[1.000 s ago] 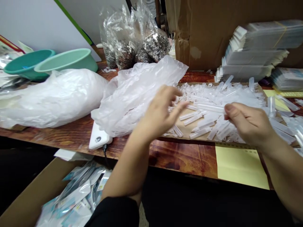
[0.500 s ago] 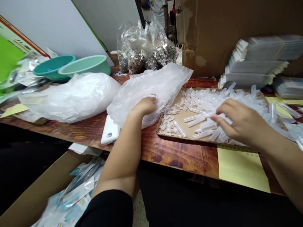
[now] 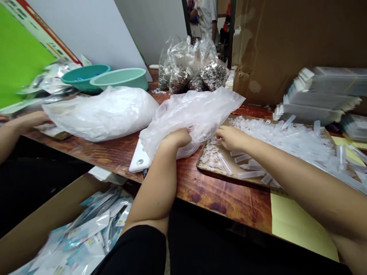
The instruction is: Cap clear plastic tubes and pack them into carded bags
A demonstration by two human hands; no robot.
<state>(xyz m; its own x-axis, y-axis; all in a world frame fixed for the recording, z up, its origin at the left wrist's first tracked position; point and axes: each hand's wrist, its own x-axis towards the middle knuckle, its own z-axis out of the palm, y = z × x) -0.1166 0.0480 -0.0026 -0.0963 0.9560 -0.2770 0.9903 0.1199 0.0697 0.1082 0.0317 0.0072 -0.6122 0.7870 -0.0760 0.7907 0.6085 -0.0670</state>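
My left hand (image 3: 178, 139) is closed at the opening of a translucent plastic bag (image 3: 195, 109), its fingertips partly hidden in the film. Over the left end of a shallow cardboard tray (image 3: 218, 175) is my right hand (image 3: 229, 137), fingers drawn together beside the bag's right edge. Whatever those fingers may hold is too small to make out. Clear plastic tubes (image 3: 250, 174) and small white caps (image 3: 210, 156) lie in the tray.
Another full plastic bag (image 3: 106, 112) lies left, near a person's hand (image 3: 38, 117). Behind are green bowls (image 3: 122, 79) and bags of metal pieces (image 3: 212, 74). Stacked packets (image 3: 312, 99) stand right. A white device (image 3: 140, 158) sits at the table edge; below is a box of packets (image 3: 86, 236).
My right hand has moved left from the tubes to the tray's left end, near the bag. My left hand stays at the bag. Another person's hand has appeared at the far left.
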